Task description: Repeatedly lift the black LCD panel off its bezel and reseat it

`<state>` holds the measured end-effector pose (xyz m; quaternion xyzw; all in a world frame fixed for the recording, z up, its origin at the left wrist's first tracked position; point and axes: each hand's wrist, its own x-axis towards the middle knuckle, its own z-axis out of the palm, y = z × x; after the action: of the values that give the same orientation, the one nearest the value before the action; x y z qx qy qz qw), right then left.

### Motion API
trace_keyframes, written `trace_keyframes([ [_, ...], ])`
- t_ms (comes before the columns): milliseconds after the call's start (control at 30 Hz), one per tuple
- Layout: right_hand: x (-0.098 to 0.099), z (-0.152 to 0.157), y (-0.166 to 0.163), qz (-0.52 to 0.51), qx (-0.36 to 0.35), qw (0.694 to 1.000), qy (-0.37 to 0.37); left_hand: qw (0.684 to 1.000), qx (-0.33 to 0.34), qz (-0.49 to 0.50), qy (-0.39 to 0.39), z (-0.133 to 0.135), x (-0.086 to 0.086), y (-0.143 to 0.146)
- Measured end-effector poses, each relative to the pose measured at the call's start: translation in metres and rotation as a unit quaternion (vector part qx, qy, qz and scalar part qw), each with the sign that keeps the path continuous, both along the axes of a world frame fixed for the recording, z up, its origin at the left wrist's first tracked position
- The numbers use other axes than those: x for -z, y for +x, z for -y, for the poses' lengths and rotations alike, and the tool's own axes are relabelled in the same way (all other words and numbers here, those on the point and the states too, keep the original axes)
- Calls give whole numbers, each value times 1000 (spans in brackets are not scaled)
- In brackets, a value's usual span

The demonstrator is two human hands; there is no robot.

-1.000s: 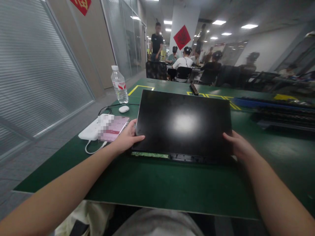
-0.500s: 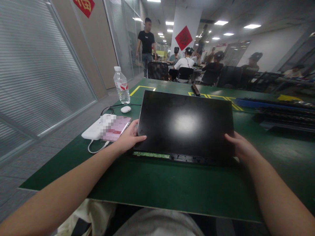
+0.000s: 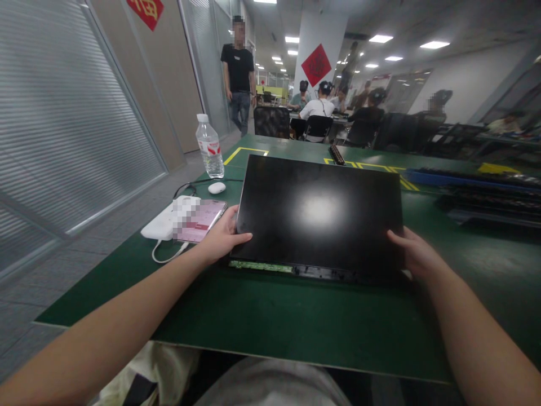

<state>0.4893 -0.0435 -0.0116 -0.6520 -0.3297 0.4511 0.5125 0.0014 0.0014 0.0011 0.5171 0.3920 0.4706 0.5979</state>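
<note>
Filling the view, the green table point(image 3: 296, 324); take the screen point(image 3: 283, 231) as clock centre and look to eleven: a person point(image 3: 239, 73) in a black shirt has come nearer! That's the main change; the screen has barely shifted, so the work in hand looks like a steady hold. It's over the table, whether touching I can't tell. At twelve, a red sign point(image 3: 316, 65), character too unclear to call; at half past ten, a cropped sign point(image 3: 146, 11) seems to read 福. Left hand point(image 3: 224, 234) at nine, right hand point(image 3: 418, 254) past three: each grip is closed round a side edge, thumb on the face. Bottle point(image 3: 210, 149) at ten, red-and-white label, wording illegible. Phone point(image 3: 211, 217) out at nine, partly pixelated.
</note>
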Motion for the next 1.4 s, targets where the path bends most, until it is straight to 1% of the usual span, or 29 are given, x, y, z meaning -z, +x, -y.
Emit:
trace_keyframes([
  [267,-1,0,-1,-6,6,1000,-7,1000,4,-2,-3,2,-2,0],
  [633,0,-2,-2,-11,3,1000,14,1000,11,2,10,-1,3,-2],
  [900,-2,0,-5,-6,22,1000,17,1000,11,0,11,1,0,-1],
  [1167,-1,1,-6,19,10,998,62,1000,15,-5,14,0,1,-3],
  [1400,-7,3,-5,38,31,993,104,1000,20,-5,14,0,2,-4],
])
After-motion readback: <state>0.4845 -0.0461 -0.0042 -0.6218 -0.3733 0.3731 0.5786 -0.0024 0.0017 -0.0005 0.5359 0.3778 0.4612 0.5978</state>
